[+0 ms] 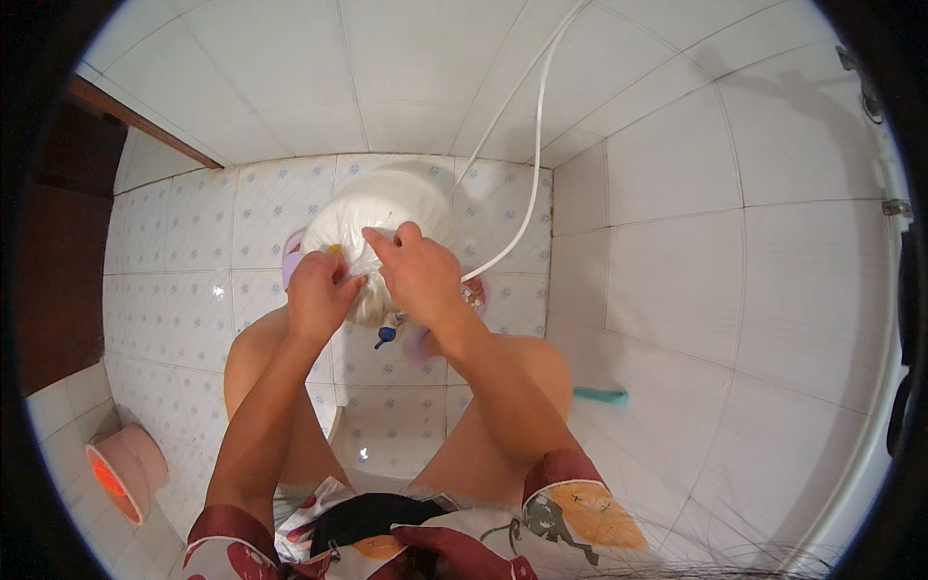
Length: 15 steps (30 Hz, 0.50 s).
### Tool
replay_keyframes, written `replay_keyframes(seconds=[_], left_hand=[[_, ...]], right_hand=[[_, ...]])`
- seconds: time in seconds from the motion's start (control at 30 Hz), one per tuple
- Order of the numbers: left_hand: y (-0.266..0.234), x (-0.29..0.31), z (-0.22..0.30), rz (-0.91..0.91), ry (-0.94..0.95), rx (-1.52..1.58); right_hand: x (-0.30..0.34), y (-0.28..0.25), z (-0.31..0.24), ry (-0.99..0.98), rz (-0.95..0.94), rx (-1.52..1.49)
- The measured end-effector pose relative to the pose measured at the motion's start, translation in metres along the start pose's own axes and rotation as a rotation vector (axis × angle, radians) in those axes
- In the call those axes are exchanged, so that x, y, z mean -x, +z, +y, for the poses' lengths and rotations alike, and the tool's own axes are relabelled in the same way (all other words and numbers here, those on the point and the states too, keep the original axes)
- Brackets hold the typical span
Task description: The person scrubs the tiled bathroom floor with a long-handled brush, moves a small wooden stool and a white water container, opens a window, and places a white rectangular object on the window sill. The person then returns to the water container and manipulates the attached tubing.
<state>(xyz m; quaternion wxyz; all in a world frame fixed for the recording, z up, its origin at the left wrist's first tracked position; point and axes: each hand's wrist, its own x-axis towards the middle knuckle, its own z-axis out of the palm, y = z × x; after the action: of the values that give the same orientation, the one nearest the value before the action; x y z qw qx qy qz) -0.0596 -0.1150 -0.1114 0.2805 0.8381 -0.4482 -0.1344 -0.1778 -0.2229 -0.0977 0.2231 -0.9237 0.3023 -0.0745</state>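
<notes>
A bulky, rounded white plastic bag (372, 198) sits on the tiled floor between my legs, its thin film wrinkled and shiny. At its near left side my left hand (324, 290) is closed, thumb and fingers pinching the film. Opposite it, my right hand (420, 275) lies on the bag with the index finger stretched out to the left and the other fingers curled against the plastic. Something small and yellow (335, 249) shows beside my left fingers. Below the bag's near edge is a small blue tap-like piece (386, 335). What is inside the bag is hidden.
A white hose (537, 145) hangs down behind the bag and curves to its right side. White tiled walls (667, 271) stand close behind and to the right. A pink bucket (135, 464) is at the lower left, and a teal handle-like thing (601, 395) lies by my right knee.
</notes>
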Motion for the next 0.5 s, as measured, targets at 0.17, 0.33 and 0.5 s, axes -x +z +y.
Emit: replay_keyframes(seconds=[0.17,0.33,0.5], left_hand=[[-0.003,-0.003,0.005,-0.069,-0.03,-0.022],[0.0,0.001,0.008,-0.109,-0.001,-0.019],[0.003,0.002,0.008,-0.099,-0.006,-0.007]], right_hand=[[-0.014,-0.005,0.004,-0.038,-0.036,0.083],[-0.02,0.002,0.007,-0.105,-0.009,0.083],[-0.022,0.002,0.014,-0.141,-0.032,0.06]])
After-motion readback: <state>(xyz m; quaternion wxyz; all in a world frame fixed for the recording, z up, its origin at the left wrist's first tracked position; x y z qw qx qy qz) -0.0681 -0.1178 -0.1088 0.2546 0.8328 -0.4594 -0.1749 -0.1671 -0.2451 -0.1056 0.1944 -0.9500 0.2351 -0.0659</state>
